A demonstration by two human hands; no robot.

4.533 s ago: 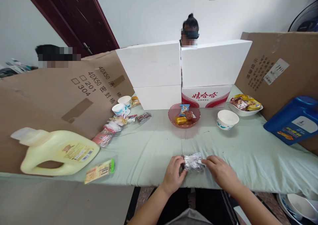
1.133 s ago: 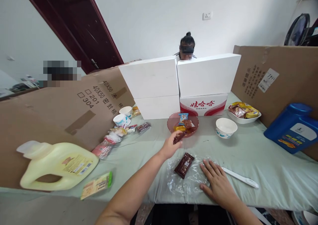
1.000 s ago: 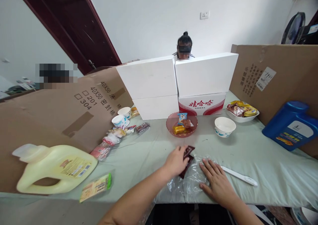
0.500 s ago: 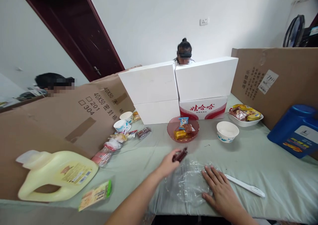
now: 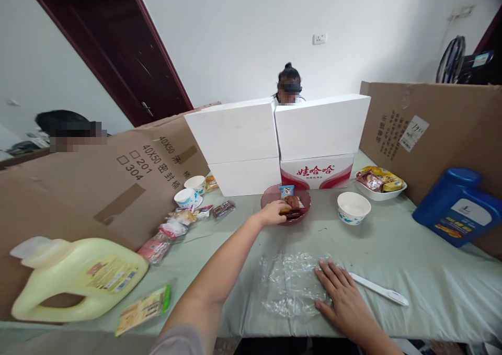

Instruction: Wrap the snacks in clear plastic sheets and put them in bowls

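Observation:
My left hand [image 5: 274, 214] reaches to the pinkish glass bowl [image 5: 267, 201], its fingers closed around one end of a dark-wrapped snack [image 5: 293, 215] low inside the rim. Part of that snack is hidden by the fingers. Also in the bowl are a blue-and-white packet [image 5: 286, 191] and a brown packet [image 5: 294, 202]; a yellow packet is mostly covered by my hand. My right hand [image 5: 340, 297] lies flat, fingers spread, on the right edge of a clear plastic bag [image 5: 288, 284]. Just beyond it is a white plastic-looking strip [image 5: 380, 289].
A paper bowl [image 5: 353, 208] and a white dish of snacks [image 5: 398, 192] stand right, near a blue jug [image 5: 457, 208]. On the left are a pale yellow jug [image 5: 78, 276], a flat green-edged packet [image 5: 143, 310] and several wrapped snacks. White boxes [image 5: 247, 146] rise behind; people sit beyond.
My left hand has moved forward from above the plastic bag to the glass bowl, bringing the dark-wrapped snack inside it. My right hand stays flat on the bag. The view has shifted slightly.

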